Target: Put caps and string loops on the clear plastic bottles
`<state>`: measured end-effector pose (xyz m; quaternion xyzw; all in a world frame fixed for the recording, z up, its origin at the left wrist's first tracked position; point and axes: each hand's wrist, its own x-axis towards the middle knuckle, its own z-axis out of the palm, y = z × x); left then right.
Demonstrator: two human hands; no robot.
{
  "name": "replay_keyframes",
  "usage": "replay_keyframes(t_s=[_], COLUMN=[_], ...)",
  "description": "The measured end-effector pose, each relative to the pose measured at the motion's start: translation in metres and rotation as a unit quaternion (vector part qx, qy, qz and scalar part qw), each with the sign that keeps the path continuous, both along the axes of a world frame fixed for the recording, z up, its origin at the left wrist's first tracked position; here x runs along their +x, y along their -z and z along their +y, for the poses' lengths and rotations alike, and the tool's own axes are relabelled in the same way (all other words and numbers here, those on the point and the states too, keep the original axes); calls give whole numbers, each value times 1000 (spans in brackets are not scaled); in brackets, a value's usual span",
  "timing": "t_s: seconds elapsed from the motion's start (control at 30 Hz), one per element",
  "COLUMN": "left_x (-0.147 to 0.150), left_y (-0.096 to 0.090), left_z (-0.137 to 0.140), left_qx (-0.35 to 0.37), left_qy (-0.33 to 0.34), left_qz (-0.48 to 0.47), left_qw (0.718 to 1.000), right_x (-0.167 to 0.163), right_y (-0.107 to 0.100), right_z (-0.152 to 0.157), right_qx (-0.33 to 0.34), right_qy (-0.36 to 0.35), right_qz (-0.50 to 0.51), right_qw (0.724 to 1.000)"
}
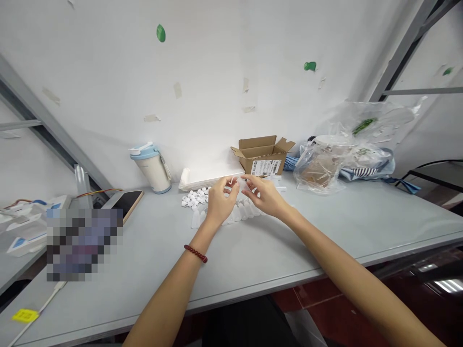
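Observation:
My left hand [222, 201] is closed in a pinch on a small whitish, translucent piece [238, 180], raised above the table. From the other side my right hand [266, 195] meets it, fingers bent and fingertips at the same piece. The fingers partly cover it, so its exact kind does not show. Below and around the hands lies a row of translucent white tab-like pieces [240, 212], partly hidden by the left hand. A heap of small white parts [195, 197] sits left of the left hand.
A flat white stack [202, 182] and an open cardboard box [265, 156] stand behind the hands. A cream-and-blue tumbler [154, 168] and a phone [126, 202] are at left. Clear plastic bags [321, 168] lie at right on the grey table [253, 260].

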<state>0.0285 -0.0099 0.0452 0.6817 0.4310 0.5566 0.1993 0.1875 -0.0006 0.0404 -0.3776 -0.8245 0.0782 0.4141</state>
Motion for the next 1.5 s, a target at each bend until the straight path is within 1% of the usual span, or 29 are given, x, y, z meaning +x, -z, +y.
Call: replay_keyframes(t_s=[0.17,0.33,0.53,0.63,0.7,0.77,0.8,0.87,0.93,1.03,1.13,1.2,1.27,1.37,1.5], left_x=[-1,-3,-5,-5,-5,-5,-5,-4,-3,-3,-3,-4,-5,-7,-10], left_y=[-2,-2,-5,-7,-7,-7,-6,-5,-3,-1,2,3,4,4,3], left_z=[1,4,4,2,1,1,2,2,1,0,-1,-2,-2,-1,1], left_qx=[-36,-104,-185,-208,-210,-195,-180,-137,-73,34,123,164,183,189,173], left_qy=[24,61,96,107,107,96,85,48,8,-14,2,11,17,17,22], left_qz=[-45,-81,-127,-129,-122,-109,-98,-65,-16,59,140,190,221,238,244], left_qw=[998,989,970,964,964,970,975,987,997,998,982,968,958,952,954], right_x=[-3,-5,-6,-8,-9,-11,-12,-13,-14,-13,-10,-9,-8,-7,-6], right_y=[2,6,10,10,8,6,5,2,0,-3,-4,-5,-5,-5,-5], right_z=[-1,-1,0,-1,-1,-2,-2,-3,-2,-2,-2,-2,-1,-1,-2], right_qx=[9,10,17,-2,-40,-109,-150,-228,-290,-352,-396,-413,-421,-433,-462], right_qy=[-34,-28,-32,-37,-39,-48,-57,-86,-118,-155,-186,-201,-212,-218,-215], right_qz=[2,2,10,27,58,119,157,234,296,366,400,402,398,386,360], right_qw=[999,1000,999,999,997,986,974,941,903,848,806,792,787,785,781])
